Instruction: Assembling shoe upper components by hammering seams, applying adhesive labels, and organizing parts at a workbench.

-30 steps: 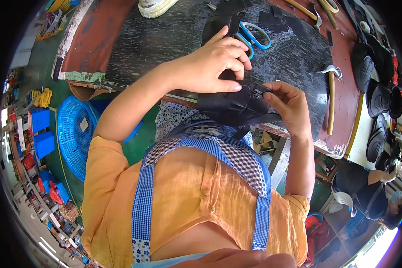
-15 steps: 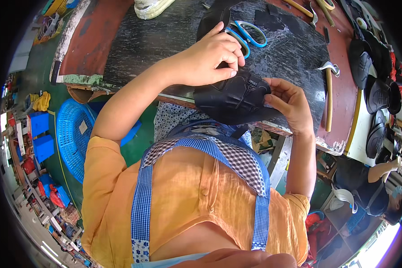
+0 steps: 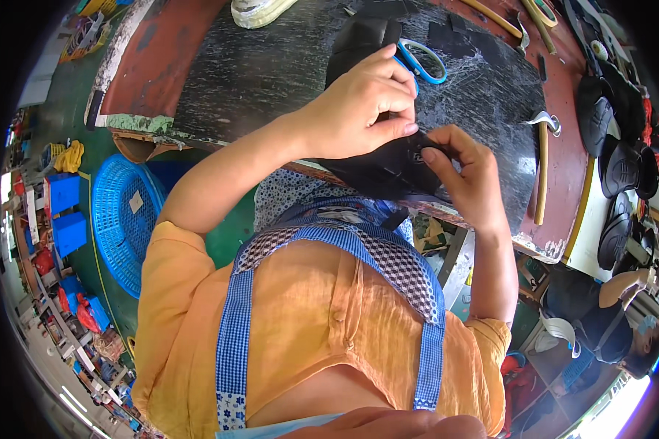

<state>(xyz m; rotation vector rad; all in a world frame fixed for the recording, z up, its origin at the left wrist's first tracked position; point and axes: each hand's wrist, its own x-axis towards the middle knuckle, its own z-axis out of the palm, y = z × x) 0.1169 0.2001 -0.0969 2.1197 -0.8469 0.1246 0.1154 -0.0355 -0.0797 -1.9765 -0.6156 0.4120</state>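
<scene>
Over the near edge of the tabletop point(image 3: 501, 110), my right hand point(image 3: 467, 170) pinches the black shoe upper point(image 3: 384, 172); whether my left hand point(image 3: 362, 102), fingertips bunched, grips it I can't tell. They've drawn closer together, so work seems centred on one spot; blue-handled scissors point(image 3: 415, 69) lie beyond

What my left hand point(image 3: 366, 106) covers, what gets cut off
It hides parts of the black leather-like piece point(image 3: 383, 171) I hold and the blue-looped scissors point(image 3: 444, 67); the upper edge crops the chunky off-white shoe point(image 3: 260, 10); the piece's small pale mark point(image 3: 417, 156) is unreadable.
</scene>
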